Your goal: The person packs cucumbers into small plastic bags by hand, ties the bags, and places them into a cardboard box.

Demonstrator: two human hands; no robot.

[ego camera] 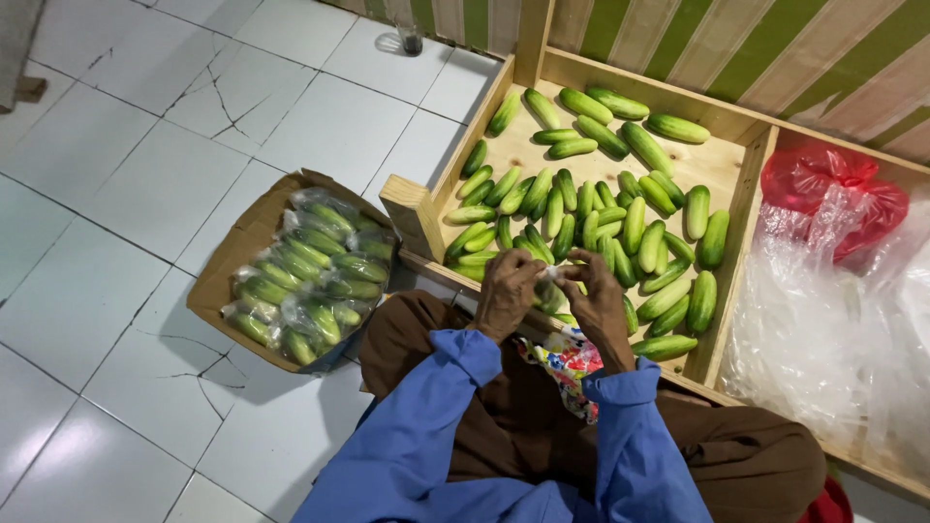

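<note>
Head view looks straight down past my blue sleeves to my two hands, which meet over the near edge of the wooden tray (736, 208). My left hand (506, 291) and right hand (596, 300) are both closed in a narrow pinch on one small whitish thing (550, 274) held between the fingertips; it may be a bit of clear wrap or tape, but it is too small to tell, and I cannot make out any long axis on it. It sits dead centre between the hands, so neither one is nearer.

The loose cucumbers (591, 208) lie in the tray just beyond my fingertips, most with their length running away from me, a few at the far end lying slantwise. The nearest ones are right under and beside my right hand.

To my left, on the white tiled floor (116, 194), a cardboard box (228, 266) holds cucumbers already wrapped in clear film (310, 276). To my right, the next compartment holds clear plastic bags (823, 320) and a red bag (833, 189). A patterned cloth (572, 358) lies in my lap.
</note>
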